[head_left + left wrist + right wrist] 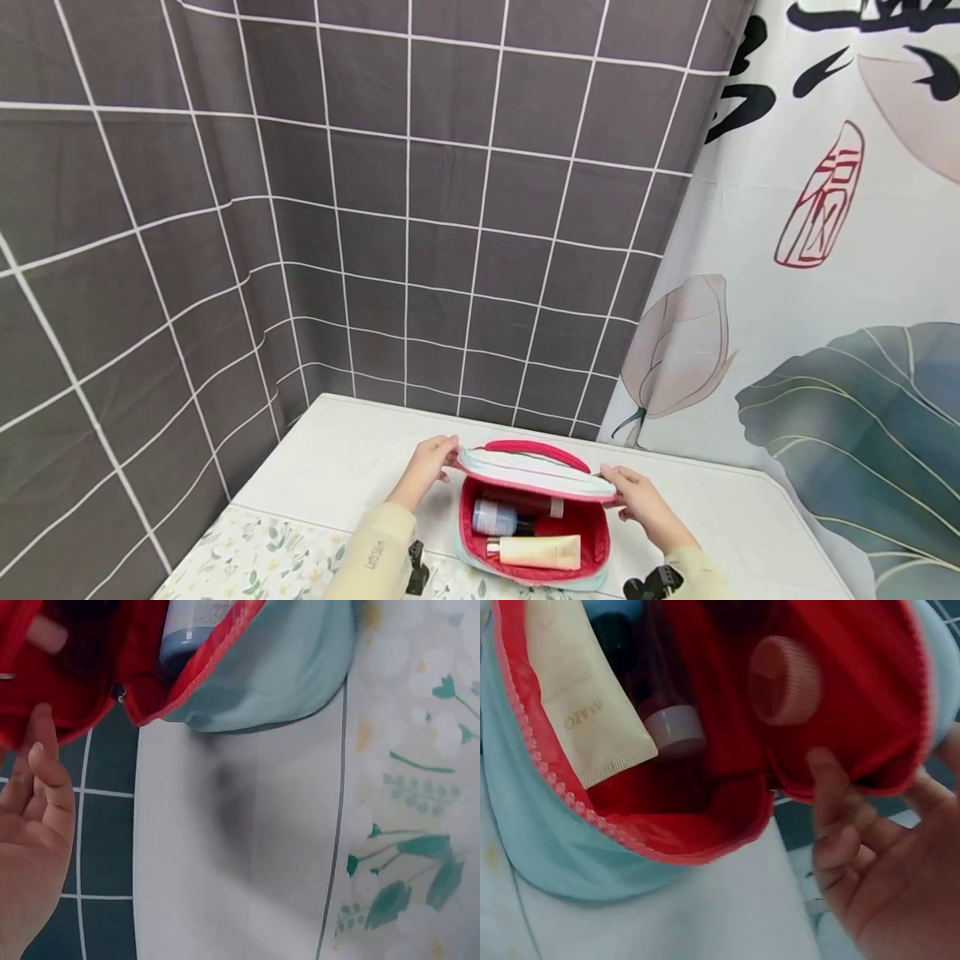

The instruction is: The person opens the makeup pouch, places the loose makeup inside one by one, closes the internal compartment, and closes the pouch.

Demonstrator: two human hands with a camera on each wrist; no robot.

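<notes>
A light blue toiletry bag (pixel 581 581) with red lining and a red zip lies unzipped on the table. Its lid (pixel 525 471), topped by a red handle (pixel 536 450), is raised. My left hand (pixel 429 473) pinches the lid's left edge, and my right hand (pixel 639 502) holds the right edge, one finger inside the lid in the right wrist view. Inside lie a cream tube (pixel 592 694), a blue bottle (pixel 493 517) with a dark cap, and a tube-like bottle with a white cap (pixel 675 729). Against the lid's lining sits a ribbed pinkish cap (pixel 786 681); what it belongs to is hidden.
The table has a white surface (pixel 375 437) with a floral cloth (pixel 255 554) along the front. Behind it hangs a dark grey curtain (pixel 442 275) with white grid lines. A printed white cloth (pixel 750 333) hangs at the right.
</notes>
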